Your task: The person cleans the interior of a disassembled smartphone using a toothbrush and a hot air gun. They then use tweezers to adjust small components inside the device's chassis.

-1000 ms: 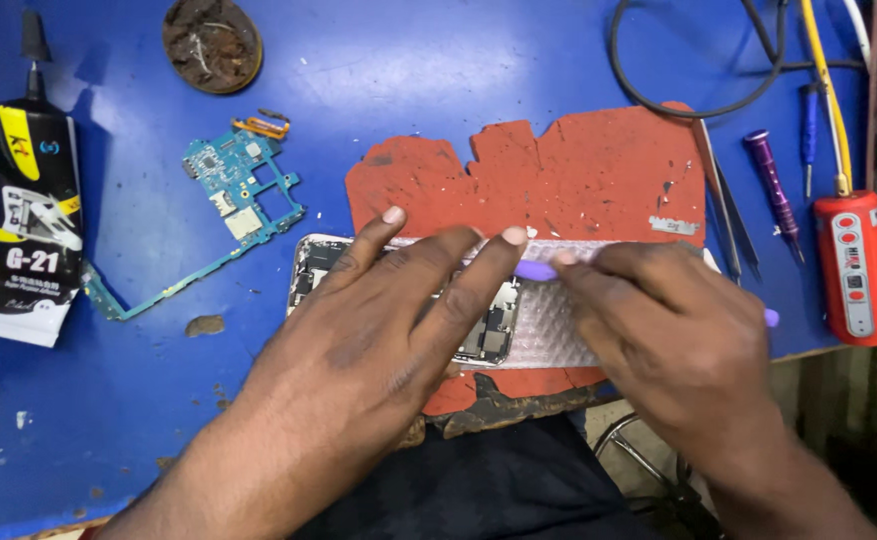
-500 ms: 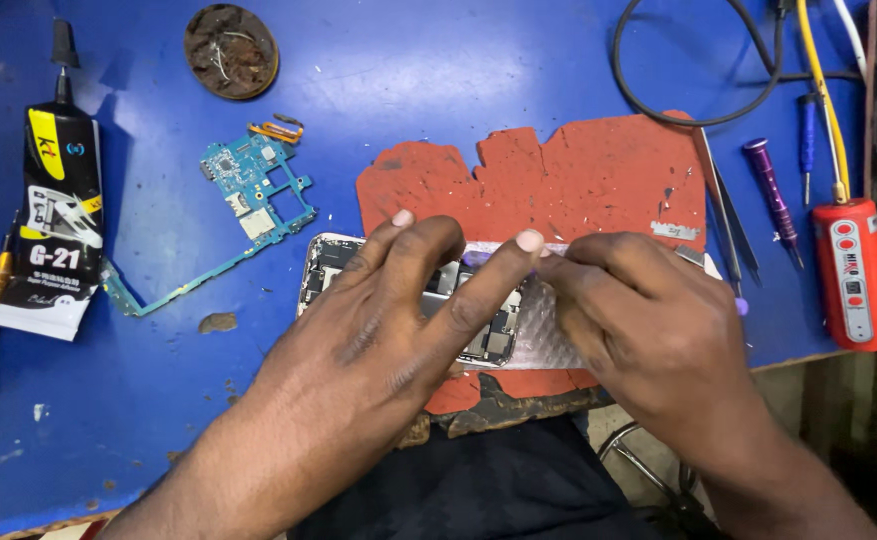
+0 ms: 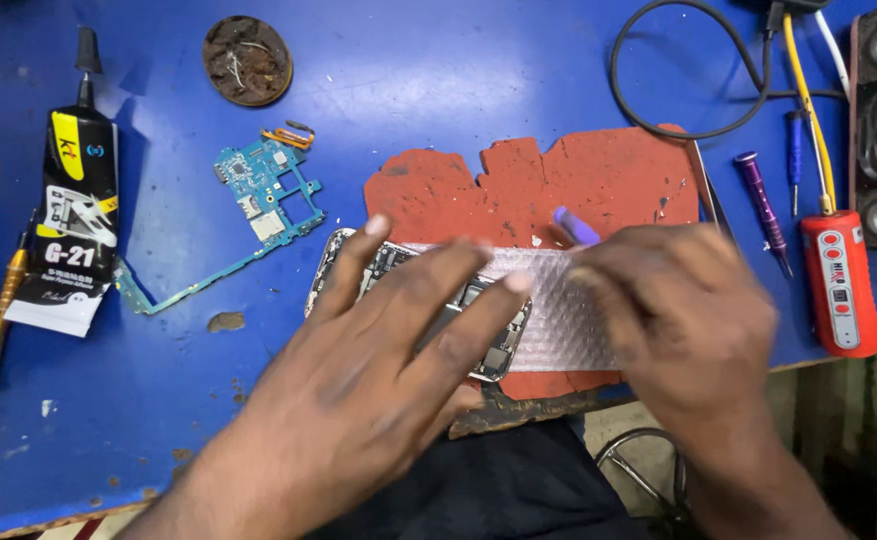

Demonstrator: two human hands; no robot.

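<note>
Phone frame (image 3: 358,262) under both hands; circuit board (image 3: 263,195) lies nearby.

left hand (image 3: 358,400): bare, no ring or watch | right hand (image 3: 688,330): bare, no glove | forearms: no sleeves | lap: dark cloth

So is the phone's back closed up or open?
Open: the phone lies under the left hand with its inner parts bare, and its blue circuit board lies apart.
</note>
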